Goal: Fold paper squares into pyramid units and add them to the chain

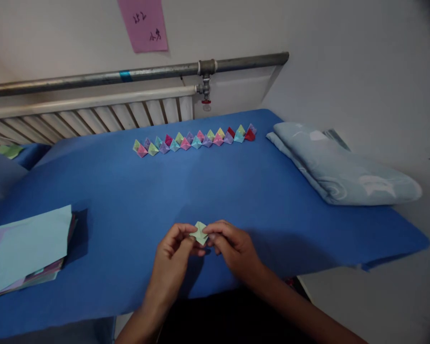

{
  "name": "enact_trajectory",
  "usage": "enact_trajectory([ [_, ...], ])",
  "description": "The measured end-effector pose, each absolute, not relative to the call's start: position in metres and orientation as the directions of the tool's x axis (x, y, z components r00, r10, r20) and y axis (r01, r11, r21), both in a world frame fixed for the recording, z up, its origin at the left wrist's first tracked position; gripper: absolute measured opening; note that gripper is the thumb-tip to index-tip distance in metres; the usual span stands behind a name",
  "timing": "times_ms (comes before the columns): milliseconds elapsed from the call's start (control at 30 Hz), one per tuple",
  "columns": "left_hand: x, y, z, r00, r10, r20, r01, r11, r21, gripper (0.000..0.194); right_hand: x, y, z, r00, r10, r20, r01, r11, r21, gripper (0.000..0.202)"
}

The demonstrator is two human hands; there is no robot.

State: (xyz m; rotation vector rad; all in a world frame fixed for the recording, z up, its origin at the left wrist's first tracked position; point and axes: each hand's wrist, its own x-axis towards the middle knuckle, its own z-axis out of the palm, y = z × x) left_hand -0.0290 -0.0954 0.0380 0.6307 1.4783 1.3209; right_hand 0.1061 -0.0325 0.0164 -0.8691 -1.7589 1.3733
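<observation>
A small pale green folded paper [199, 233] is held between both hands, just above the blue cloth near the table's front edge. My left hand [176, 251] pinches its left corner between thumb and fingers. On the other side, my right hand [232, 243] grips the right corner with closed fingers. Farther back, several small folded paper pieces [196, 142] in pink, green, purple, blue, yellow and red stand in two close rows. A stack of coloured paper sheets [32, 243], light blue on top, lies at the left.
Blue cloth [129, 191] covers the table. A folded pale blue patterned fabric [347, 167] lies at the right. Behind the table are a white radiator [122, 114], a metal pipe [157, 72] with a red-handled valve, and a pink note [145, 26] on the wall.
</observation>
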Motion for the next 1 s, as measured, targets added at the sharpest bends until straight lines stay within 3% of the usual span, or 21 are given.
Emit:
enact_trajectory([
  [100,-0.031,-0.095,0.037,-0.35,0.861,-0.369,-0.306,0.267,0.914,0.021,0.108,-0.032,0.016,-0.536,0.802,0.264,0.057,0.346,-0.937,0.022],
  [200,-0.032,-0.093,0.036,-0.369,0.859,-0.356,-0.307,0.249,0.919,0.032,0.109,-0.032,0.018,-0.558,0.785,0.269,0.045,0.352,-0.935,0.019],
  [367,-0.03,-0.093,0.036,-0.369,0.855,-0.364,-0.271,0.275,0.922,0.035,0.105,-0.025,0.026,-0.51,0.855,-0.097,0.087,-0.062,-0.994,0.016],
  [500,-0.029,-0.093,0.033,-0.337,0.869,-0.363,-0.238,0.294,0.926,0.034,0.101,-0.02,0.029,-0.571,0.789,-0.228,0.166,-0.161,-0.973,0.014],
  [767,-0.033,-0.096,0.032,-0.14,0.893,-0.427,-0.138,0.41,0.902,0.025,0.104,-0.022,0.025,-0.555,0.804,-0.213,0.13,-0.169,-0.977,0.016],
  [1000,-0.032,-0.102,0.035,-0.116,0.925,-0.361,0.026,0.366,0.93,0.03,0.106,-0.021,0.028,-0.585,0.797,-0.152,0.149,-0.078,-0.986,0.021],
])
